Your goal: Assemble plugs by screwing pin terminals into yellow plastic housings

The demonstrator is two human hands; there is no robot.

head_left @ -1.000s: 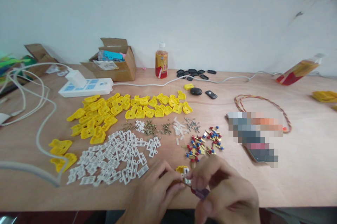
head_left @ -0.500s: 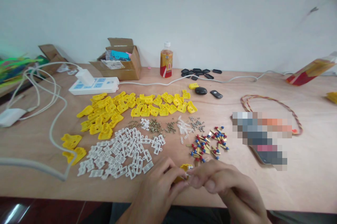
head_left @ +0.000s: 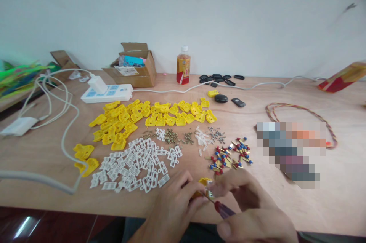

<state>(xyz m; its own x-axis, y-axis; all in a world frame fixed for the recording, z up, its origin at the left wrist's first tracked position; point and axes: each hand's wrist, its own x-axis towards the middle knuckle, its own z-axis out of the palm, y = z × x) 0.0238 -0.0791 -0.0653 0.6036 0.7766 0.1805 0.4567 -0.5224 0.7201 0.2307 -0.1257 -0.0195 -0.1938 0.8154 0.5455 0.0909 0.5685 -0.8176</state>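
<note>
Near the front edge of the table, my left hand (head_left: 174,205) grips a yellow plastic shell (head_left: 204,182) with small white and metal bits in it. A screwdriver (head_left: 224,210) with a dark red handle lies in my right hand (head_left: 254,208). Its thin shaft points left, the tip at the shell by my left fingertips. The right index finger and thumb are near the shell's right side; whether they touch it cannot be made out. White plastic frames (head_left: 128,167) are heaped to the left, and red and blue tipped brass pieces (head_left: 228,155) lie beyond the right hand.
Yellow shells (head_left: 114,121), small metal parts (head_left: 171,135) and clear plastic pieces (head_left: 201,136) lie farther back. A power strip (head_left: 107,93), cardboard box (head_left: 145,77), bottle (head_left: 183,67) and black cases (head_left: 217,79) stand behind. A white cable (head_left: 65,136) loops at left; twisted wire (head_left: 311,111) lies right.
The screwdriver now shows in my right hand, its tip at the yellow shell. The right hand has shifted and opened its grip somewhat. The whole view has moved slightly, so things appear farther right.
</note>
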